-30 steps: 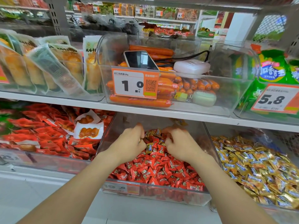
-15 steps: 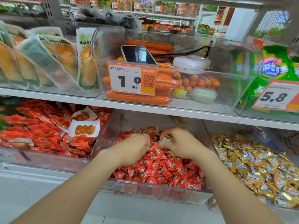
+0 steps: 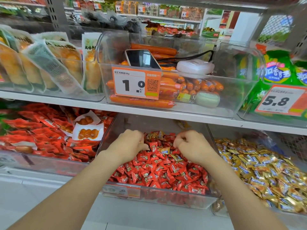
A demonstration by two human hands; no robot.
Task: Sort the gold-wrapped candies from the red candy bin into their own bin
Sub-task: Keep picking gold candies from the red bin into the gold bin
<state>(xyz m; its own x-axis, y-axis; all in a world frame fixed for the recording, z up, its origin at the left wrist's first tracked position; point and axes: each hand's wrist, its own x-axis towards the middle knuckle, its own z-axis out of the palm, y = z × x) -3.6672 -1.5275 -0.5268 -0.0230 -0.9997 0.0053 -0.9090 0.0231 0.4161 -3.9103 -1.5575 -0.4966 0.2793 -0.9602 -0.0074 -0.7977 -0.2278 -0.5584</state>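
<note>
Both hands in red candy bin [image 3: 154, 197], lower center: left hand [image 3: 131, 143] and right hand [image 3: 191, 146] fingers curled, hold unclear. Few gold-wrapped candies [image 3: 164, 150] between them; gold bin [image 3: 216, 211] lower right.

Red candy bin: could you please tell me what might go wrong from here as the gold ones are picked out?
1. The gold-wrapped candies lie partly under red candies; stirring by the left hand and right hand may bury them.
2. Both hands' fingers are curled in the pile, so a red one could ride along into the gold candy bin.
3. The pile reaches the front wall of the red candy bin; raking might spill candies over it.
</note>
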